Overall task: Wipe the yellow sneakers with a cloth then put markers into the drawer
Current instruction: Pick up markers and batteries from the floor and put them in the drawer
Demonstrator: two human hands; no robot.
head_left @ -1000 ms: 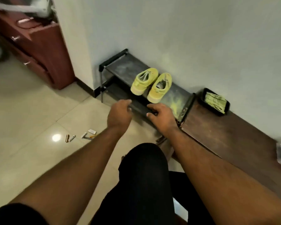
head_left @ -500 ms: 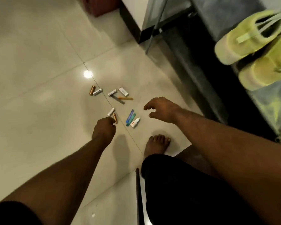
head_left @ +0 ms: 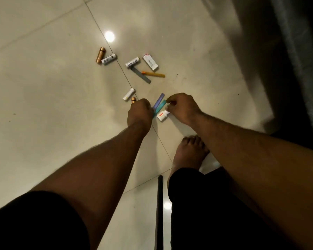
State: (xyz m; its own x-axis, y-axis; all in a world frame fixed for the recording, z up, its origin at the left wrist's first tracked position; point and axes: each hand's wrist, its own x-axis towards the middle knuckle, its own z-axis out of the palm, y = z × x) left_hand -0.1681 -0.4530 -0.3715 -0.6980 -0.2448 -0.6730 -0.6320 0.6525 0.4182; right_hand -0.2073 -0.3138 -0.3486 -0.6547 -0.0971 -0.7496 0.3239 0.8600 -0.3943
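the slim purple plastic marker point(head_left: 159, 101) and slim teal plastic marker point(head_left: 160, 106) lie side by side on the glossy tiled floor point(head_left: 43, 105). they look light, stiff and slick, best pinched mid-barrel. the left hand point(head_left: 139, 113) curls onto their near ends; whether it grips, i cannot tell. the right hand point(head_left: 183, 109) pinches a small white tube point(head_left: 162, 115).

Purple marker point(head_left: 159, 100) — teal marker point(head_left: 160, 106)

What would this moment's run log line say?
phase: gathering markers | left hand: at purple marker | right hand: pinching small white bottle | drawer: unseen
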